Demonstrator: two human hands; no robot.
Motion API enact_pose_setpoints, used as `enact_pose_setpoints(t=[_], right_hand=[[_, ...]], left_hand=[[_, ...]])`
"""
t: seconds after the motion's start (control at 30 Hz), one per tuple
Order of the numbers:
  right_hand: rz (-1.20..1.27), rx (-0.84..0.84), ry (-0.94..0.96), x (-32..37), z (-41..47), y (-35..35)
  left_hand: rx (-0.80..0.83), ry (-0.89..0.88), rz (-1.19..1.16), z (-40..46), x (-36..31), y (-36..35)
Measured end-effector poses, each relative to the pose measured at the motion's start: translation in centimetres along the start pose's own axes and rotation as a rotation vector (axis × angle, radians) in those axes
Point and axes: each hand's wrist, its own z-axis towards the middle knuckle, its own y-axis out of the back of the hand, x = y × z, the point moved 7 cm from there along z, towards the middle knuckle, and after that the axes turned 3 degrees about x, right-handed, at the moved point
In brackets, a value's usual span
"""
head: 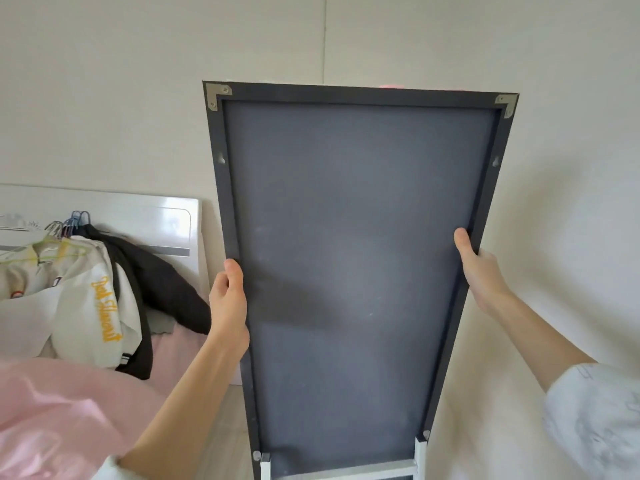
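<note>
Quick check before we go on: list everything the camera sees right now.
framed panel: one, dark grey frame with a grey back, upright at centre, back toward the camera
corner brackets: two, silver, on the panel's top corners
stand bars: white, at the panel's bottom edge
headboard: one, glossy white, left, against the wall
clothes: a pile, white with yellow lettering and black, on the bed at left
hangers: several, blue, grey and yellow-green, in the clothes
bedding: pink, lower left
wall: off-white, behind everything
left hand: grips the panel's left edge
right hand: grips the panel's right edge
</note>
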Motion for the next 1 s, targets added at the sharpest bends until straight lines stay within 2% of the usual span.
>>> enact_pose_setpoints(t=[0.23,0.43,0.53,0.67,0.83,1.0], right_hand=[[-0.129,-0.151,-0.018,-1.1,-0.1,1.8],[-0.299,-0.246,0.003,-2.4,-4.5,-0.3],[-0.258,-0.184,-0.044,-3.3,-7.0,-2.4],[-0.115,0.003,-0.118,-4.1,-10.7,-7.9],[0.039,0.041,-0.188,-4.5,-10.8,-10.4],[0.2,0.178,-0.184,-4.1,-9.7,-10.5]], left_hand=[[0.023,-0.047,0.151,0.2,-0.1,-1.9],[0.174,-0.099,0.403,0.8,-0.5,-1.1],[0.313,-0.162,0.407,-0.5,-1.6,-1.2],[0.441,-0.205,0.354,-2.8,-2.5,-1.1],[0.488,-0.294,0.391,-4.7,-3.2,-0.8],[0.532,-0.438,0.547,-6.6,-4.4,-1.0]])
